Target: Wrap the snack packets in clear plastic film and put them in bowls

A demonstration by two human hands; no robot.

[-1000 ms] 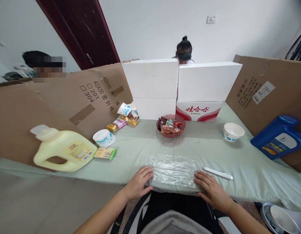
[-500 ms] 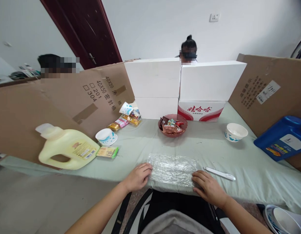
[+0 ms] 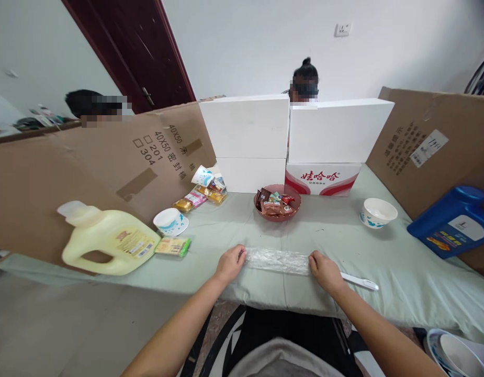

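A sheet of clear plastic wrap (image 3: 277, 260) lies folded into a narrow band on the pale green tablecloth (image 3: 226, 235), close to the front edge. My left hand (image 3: 229, 263) grips its left end. My right hand (image 3: 324, 271) grips its right end. A white knife-like tool (image 3: 359, 283) lies just right of my right hand. A red bowl of wrapped snacks (image 3: 277, 202) sits behind the wrap, in the middle of the table.
A yellow jug (image 3: 108, 240) lies at the left with a paper bowl (image 3: 170, 221) and snack packets (image 3: 172, 245) beside it. A white bowl (image 3: 378, 212) and a blue jug (image 3: 449, 220) are at the right. White boxes (image 3: 296, 131) and cardboard walls ring the table; two people sit beyond.
Both hands moved forward from the table's front edge, folding the flat plastic wrap away from me into a narrow band.
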